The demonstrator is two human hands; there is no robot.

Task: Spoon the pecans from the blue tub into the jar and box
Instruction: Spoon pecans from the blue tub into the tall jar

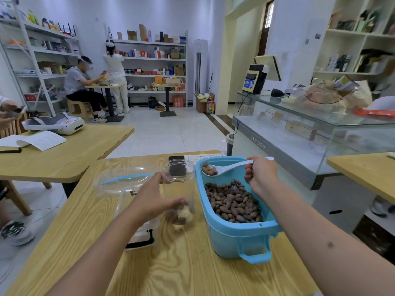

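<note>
While left hand (154,196) grips jar (179,184) — right hand (259,174) holds spoon (226,168).

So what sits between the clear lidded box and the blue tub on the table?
The head view shows the clear jar standing between the box and the blue tub, gripped by the left hand.

Wooden table (181,263), pale grain, several containers on top.
On it stood a blue tub (239,238) of pecans (232,201) at right, a clear jar (179,189) just beside it, a clear box (128,189) at left; a dark phone (176,159) and a printed sheet (201,157) lay at the far edge.
</note>
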